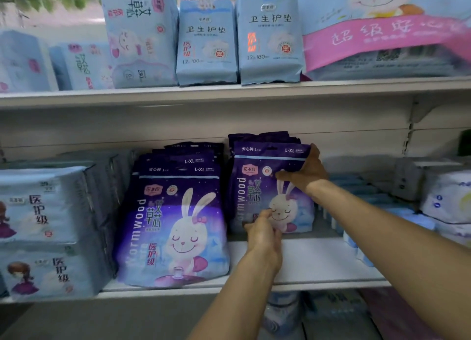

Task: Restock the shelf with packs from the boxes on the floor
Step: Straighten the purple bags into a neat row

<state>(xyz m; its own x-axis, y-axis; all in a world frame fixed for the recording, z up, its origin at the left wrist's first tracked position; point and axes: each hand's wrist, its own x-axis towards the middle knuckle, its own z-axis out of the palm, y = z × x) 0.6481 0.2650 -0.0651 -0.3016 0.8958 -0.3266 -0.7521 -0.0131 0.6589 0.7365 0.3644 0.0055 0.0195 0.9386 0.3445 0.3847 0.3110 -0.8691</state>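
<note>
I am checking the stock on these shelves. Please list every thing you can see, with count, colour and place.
purple rabbit packs: two stacks, purple, middle shelf centre
held pack: one, purple, front of the right stack
light blue packs: several, upper shelf
pink-banded pack: one, upper shelf right
girl-print packs: stacked, pale blue, middle shelf left
white packs: some, middle shelf right
shelf: white
left hand: holds pack bottom
right hand: holds pack top

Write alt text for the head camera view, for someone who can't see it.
Both hands hold a stack of purple rabbit-print packs upright on the middle shelf: the left hand grips the bottom edge, the right hand the upper right corner. A matching row of purple packs stands to its left, with pale blue packs on the shelf above.
</note>
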